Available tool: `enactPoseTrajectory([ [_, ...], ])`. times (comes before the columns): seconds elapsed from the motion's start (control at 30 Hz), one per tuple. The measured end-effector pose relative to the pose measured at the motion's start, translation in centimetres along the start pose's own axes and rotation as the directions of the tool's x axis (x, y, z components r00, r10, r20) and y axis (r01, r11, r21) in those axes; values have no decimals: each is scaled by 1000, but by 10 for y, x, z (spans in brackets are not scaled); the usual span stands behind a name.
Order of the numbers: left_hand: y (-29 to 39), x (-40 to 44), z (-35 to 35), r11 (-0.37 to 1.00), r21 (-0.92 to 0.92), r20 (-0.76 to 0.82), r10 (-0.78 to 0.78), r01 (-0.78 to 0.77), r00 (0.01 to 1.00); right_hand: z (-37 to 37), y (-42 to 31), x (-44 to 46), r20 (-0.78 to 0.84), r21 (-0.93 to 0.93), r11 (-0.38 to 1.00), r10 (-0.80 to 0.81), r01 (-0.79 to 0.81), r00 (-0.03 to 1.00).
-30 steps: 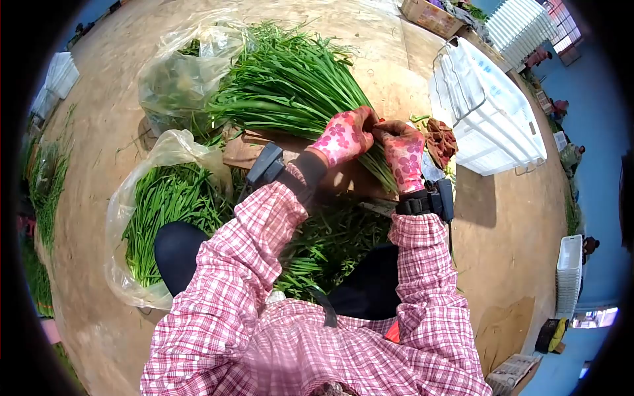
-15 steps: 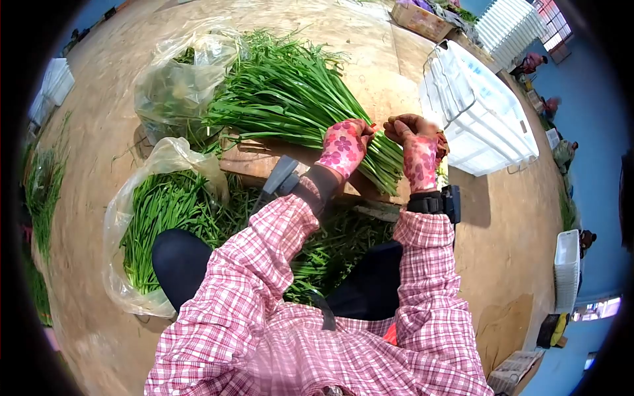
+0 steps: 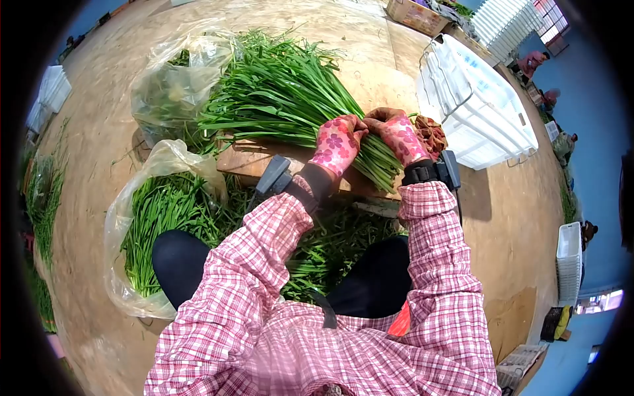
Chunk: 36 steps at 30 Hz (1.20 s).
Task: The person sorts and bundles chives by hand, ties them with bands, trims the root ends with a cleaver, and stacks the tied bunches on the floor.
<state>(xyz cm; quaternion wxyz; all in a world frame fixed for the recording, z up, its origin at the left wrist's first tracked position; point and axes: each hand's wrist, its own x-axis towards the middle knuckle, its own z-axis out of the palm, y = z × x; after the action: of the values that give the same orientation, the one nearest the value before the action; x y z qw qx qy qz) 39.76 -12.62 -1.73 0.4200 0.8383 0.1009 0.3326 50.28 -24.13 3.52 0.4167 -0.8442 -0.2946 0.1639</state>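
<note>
A large bundle of long green stalks (image 3: pixel 284 92) lies across a low wooden board (image 3: pixel 254 158), its leafy ends up and to the left, its pale cut ends down and to the right. My left hand (image 3: pixel 338 140), in a pink flowered glove, is closed at the near side of the stalks. Close beside it, my right hand (image 3: pixel 395 132), gloved alike, has its fingers bent and pressed together over the top of the bundle. Whatever is between the fingertips of either hand is too small or hidden to name. A brown crumpled thing (image 3: pixel 430 136) lies right of my right hand.
Two clear plastic bags, one upper (image 3: pixel 173 92) and one lower (image 3: pixel 115 244), hold greens at the left. Loose greens (image 3: pixel 330 247) lie between my knees. White crates (image 3: pixel 475 105) stand at the right. Several people sit along the far right edge.
My right hand first drew away from the bundle to the right, then came back over it beside my left hand. A red spot seen earlier at the stalks is now covered.
</note>
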Motion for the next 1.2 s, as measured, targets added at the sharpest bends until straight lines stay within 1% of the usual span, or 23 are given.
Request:
enactPoseTrajectory([
  [0.03, 0, -1, 1, 1000, 1, -16, 18, -18, 1000, 3, -4, 2, -16, -43, 998, 35, -35, 999],
  [0.07, 0, -2, 1, 999, 2, -31, 37, -37, 999, 8, -10, -1, -109, -75, 995, 58, -67, 992],
  [0.17, 2, 2, 1, 999, 32, -26, 29, -28, 999, 18, 4, 2, -270, -99, 992, 54, -84, 961],
  [0.2, 2, 4, 0, 998, 57, -1, 19, -19, 1000, 20, 9, 5, -302, -97, 991, 60, -94, 951],
  [0.3, -5, 6, 7, 999, -25, -116, 36, -39, 993, 21, 15, 2, -322, -19, 995, 82, -93, 943],
  [0.33, -4, 5, 3, 999, 0, -69, 39, -39, 997, 22, 22, 3, -311, 34, 999, 36, -27, 950],
  [0.37, -2, 5, 0, 1000, -28, 51, 9, -8, 999, 20, 28, 5, -288, -107, 993, -84, 56, 954],
  [0.43, -6, -3, 1, 971, 152, 4, 186, -184, 983, 27, 80, 26, -298, -247, 955, -237, 166, 925],
  [0.5, -23, 2, 9, 925, 163, -79, 359, -343, 930, 30, 87, 28, -316, -391, 900, -330, 195, 890],
  [0.57, -1, 8, -12, 944, 128, 131, 289, -305, 948, 24, 41, 8, -323, -73, 997, -45, 22, 945],
  [0.63, -4, 11, -7, 984, -6, 191, 177, -179, 966, 23, 26, 3, -300, 14, 999, 45, -43, 953],
  [0.67, -11, 14, 3, 961, -152, 59, 243, -232, 968, 24, 24, 3, -296, 86, 994, 84, -61, 951],
  [0.77, -8, 16, 5, 978, -34, 21, 209, -208, 978, 23, 26, 2, -276, 195, 979, 107, -54, 955],
  [0.83, -1, 19, 2, 978, -200, 161, -30, 63, 986, 20, 22, -1, -256, 213, 974, 129, -74, 958],
  [0.9, 12, 21, -8, 891, -299, 341, -235, 342, 910, 19, 20, -3, -238, 239, 967, 142, -84, 961],
  [0.93, 13, 22, -10, 859, -346, 373, -243, 377, 896, 20, 21, -2, -232, 256, 963, 141, -80, 962],
  [0.97, 9, 24, -10, 905, -312, 343, -176, 289, 923, 20, 23, -1, -225, 272, 959, 143, -79, 964],
  [1.03, -7, 27, -4, 968, -228, 297, -36, 108, 954, 21, 26, 2, -327, 150, 989, 49, 0, 944],
  [1.07, -8, 28, -4, 982, -138, 176, 154, -131, 972, 25, 32, 1, -364, 89, 996, 11, 23, 931],
  [1.1, -13, 28, -5, 971, -98, 179, 233, -218, 956, 27, 41, 3, -417, -222, 958, -259, 179, 871],
  [1.13, -19, 25, -3, 949, -67, 144, 315, -308, 938, 27, 50, 3, -335, -544, 812, -442, 213, 832],
  [1.17, -15, 21, -9, 978, -149, 238, 180, -147, 954, 27, 63, 3, -178, -787, 571, -574, 235, 799],
  [1.2, -10, 16, -13, 976, -166, 209, 173, -139, 963, 28, 77, 9, -209, -611, 725, -535, 317, 819],
])
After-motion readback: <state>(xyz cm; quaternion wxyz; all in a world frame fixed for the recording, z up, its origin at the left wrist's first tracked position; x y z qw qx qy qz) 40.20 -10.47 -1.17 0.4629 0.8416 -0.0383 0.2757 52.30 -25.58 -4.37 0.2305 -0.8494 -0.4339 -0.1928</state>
